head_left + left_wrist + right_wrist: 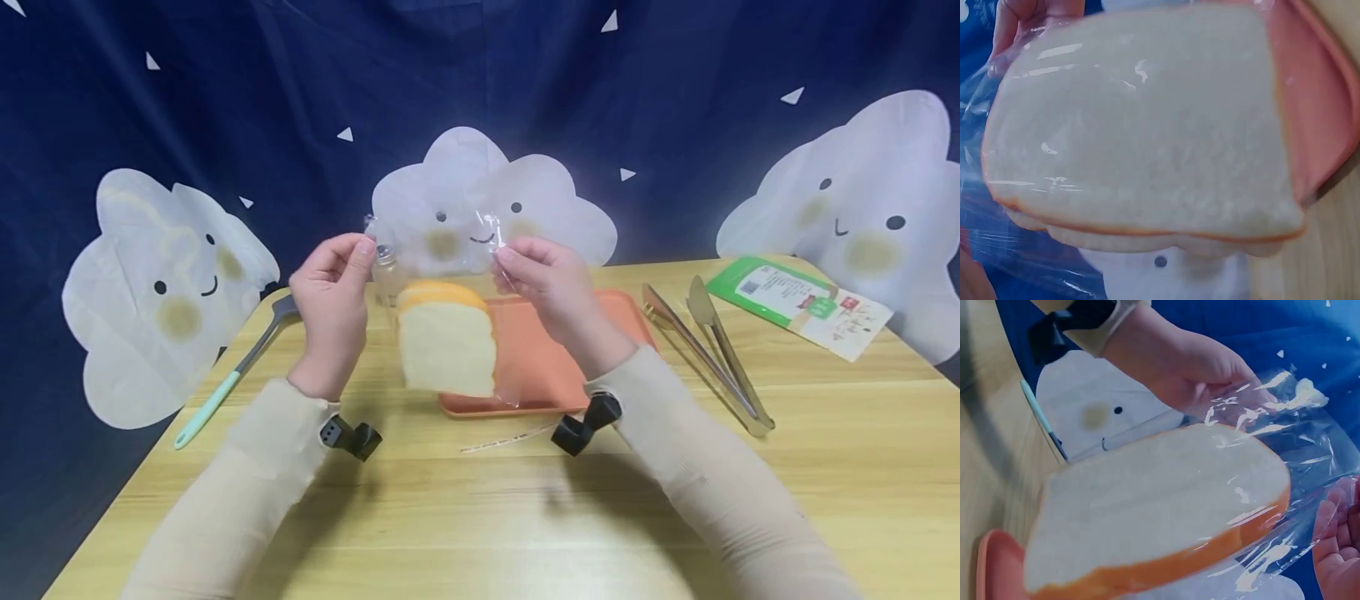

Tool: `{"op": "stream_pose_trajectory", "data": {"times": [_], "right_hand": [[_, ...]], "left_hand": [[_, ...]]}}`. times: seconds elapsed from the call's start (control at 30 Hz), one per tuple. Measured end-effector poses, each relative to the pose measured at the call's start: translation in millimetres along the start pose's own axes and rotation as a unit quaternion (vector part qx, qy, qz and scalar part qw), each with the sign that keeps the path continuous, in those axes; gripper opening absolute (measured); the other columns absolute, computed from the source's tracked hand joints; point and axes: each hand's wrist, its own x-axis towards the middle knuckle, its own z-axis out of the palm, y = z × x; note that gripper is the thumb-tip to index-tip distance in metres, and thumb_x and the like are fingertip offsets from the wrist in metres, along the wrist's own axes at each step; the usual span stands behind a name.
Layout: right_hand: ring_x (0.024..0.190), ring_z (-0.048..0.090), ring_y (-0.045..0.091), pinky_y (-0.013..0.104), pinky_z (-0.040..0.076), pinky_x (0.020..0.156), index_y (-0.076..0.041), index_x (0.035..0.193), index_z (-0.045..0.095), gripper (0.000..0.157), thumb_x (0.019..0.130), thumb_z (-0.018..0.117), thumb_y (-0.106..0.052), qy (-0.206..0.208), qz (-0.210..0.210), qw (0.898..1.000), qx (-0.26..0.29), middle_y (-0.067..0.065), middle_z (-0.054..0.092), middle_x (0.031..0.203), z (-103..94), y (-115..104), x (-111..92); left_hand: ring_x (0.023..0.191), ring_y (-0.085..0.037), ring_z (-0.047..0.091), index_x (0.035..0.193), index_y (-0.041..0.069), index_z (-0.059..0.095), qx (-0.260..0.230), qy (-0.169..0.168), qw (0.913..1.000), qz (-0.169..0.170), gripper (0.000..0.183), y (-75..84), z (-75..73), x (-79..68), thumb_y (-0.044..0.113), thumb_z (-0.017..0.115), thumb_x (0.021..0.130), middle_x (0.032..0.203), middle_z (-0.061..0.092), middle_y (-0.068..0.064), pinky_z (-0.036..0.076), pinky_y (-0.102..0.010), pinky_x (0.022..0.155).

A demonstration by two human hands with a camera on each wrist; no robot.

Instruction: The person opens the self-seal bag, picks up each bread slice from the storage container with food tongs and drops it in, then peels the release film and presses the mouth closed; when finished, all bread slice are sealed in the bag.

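Note:
Slices of bread (447, 346) sit inside a clear plastic bag (1325, 447), raised in front of me above an orange tray (532, 367). My left hand (333, 283) pinches the bag's upper left edge between thumb and fingers. At the upper right edge, my right hand (547, 283) pinches the film the same way. The bread hangs low in the bag, white face toward me, with an orange-brown crust. In the right wrist view, the bag's upper part looks spread between both hands.
On the left lies a spatula (232, 379) with a mint handle. Metal tongs (723, 367) and a green-and-white packet (798, 304) lie to the right. A small clear bottle (386, 271) stands behind the bag. A thin printed strip (506, 439) lies before the tray.

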Motion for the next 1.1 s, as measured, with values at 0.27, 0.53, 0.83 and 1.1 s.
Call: {"op": "stream_pose_trajectory", "data": {"times": [0.27,0.53,0.83,1.1], "right_hand": [[0.064,0.058,0.009,0.02,0.05,0.066,-0.015,0.072,0.066,0.031,0.09,0.049,0.005,0.03,-0.007,0.999,0.023,-0.004,0.064,0.067,-34.3,-3,-13],[0.066,0.061,0.009,0.023,0.052,0.069,-0.016,0.073,0.067,0.035,0.091,0.047,0.005,0.039,-0.019,0.999,0.016,-0.004,0.065,0.071,-64.8,-3,-27],[0.065,0.062,0.008,0.022,0.052,0.066,-0.015,0.073,0.068,0.036,0.092,0.045,0.006,0.038,-0.047,0.998,0.012,-0.003,0.067,0.07,-70.4,-11,-36],[0.065,0.061,0.008,0.023,0.051,0.066,-0.015,0.072,0.068,0.035,0.091,0.047,0.005,0.03,-0.042,0.998,0.019,-0.003,0.066,0.069,-64.5,-11,-43]], "left_hand": [[0.067,-0.008,0.055,0.087,-0.014,0.062,-0.015,-0.051,0.9984,-0.02,0.02,-6.7,10.7,-22.1,0.005,0.065,0.085,0.075,0.065,0.004,0.044,-0.018,0.06],[0.069,-0.007,0.058,0.084,0.006,0.069,-0.033,-0.043,0.9978,-0.038,0.011,-12.3,15.9,-35.3,-0.002,0.063,0.085,0.071,0.064,0.006,0.048,-0.02,0.068],[0.072,-0.009,0.059,0.086,0.006,0.069,-0.035,-0.064,0.9964,-0.043,0.008,-4.4,21.7,-39.2,0.001,0.064,0.085,0.073,0.064,0.006,0.048,-0.021,0.07],[0.07,-0.007,0.06,0.084,0.007,0.07,-0.026,-0.073,0.9955,-0.055,0.01,0.6,22.7,-47.1,-0.001,0.063,0.084,0.072,0.065,0.007,0.048,-0.019,0.068]]}}
